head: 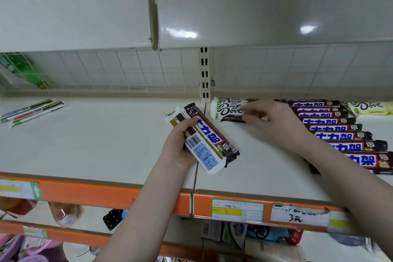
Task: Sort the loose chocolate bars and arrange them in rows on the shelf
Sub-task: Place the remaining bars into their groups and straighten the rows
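Meanwhile, left hand (pixel 177 147) fingers curled around two bars (pixel 204 138), right hand (pixel 274 121) fingertips pinching Dove bars (pixel 228 110).

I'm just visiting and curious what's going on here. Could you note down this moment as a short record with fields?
Place: shop shelf with an orange front edge
Left hand: grips two bars, a dark bar and a white bar
Right hand: fingers on a small pile of white Dove bars at the back
Already lined up: row of dark bars on the right
Elsewhere: two loose bars far left

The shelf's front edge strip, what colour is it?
Orange, with white price labels stuck on the strip; head view.
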Action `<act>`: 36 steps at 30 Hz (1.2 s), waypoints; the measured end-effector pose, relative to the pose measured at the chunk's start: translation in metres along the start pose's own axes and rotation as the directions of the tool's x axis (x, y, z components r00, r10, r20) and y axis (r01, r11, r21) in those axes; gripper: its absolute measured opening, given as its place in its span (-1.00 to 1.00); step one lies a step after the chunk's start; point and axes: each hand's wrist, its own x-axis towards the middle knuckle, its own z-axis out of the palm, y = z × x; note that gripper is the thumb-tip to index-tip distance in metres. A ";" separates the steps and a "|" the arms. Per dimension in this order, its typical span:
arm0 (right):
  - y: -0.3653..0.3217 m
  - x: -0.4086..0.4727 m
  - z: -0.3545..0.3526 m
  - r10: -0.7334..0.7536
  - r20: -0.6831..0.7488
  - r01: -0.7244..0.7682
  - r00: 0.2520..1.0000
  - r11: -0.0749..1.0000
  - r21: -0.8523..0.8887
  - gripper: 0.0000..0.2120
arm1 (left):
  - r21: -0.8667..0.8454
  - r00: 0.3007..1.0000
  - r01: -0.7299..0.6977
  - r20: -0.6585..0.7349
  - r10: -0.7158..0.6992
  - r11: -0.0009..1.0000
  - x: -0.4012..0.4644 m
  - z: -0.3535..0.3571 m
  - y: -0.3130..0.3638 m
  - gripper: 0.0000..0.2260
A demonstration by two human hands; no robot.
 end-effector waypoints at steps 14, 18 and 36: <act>-0.024 -0.039 -0.012 0.117 0.318 -0.237 0.941 0.898 0.372 -0.81 | -0.032 0.989 0.053 0.139 -0.048 0.998 -0.008 0.026 -0.013 -0.86; -0.016 -0.042 -0.024 0.147 0.291 -0.261 0.945 0.875 0.408 -0.74 | -0.009 0.998 0.041 0.038 -0.041 0.999 -0.009 0.026 -0.014 -0.94; 0.020 -0.072 -0.085 0.002 0.045 -0.002 0.999 1.000 -0.012 -0.56 | 0.373 0.995 0.081 0.029 -0.099 0.924 -0.025 0.057 -0.025 -0.89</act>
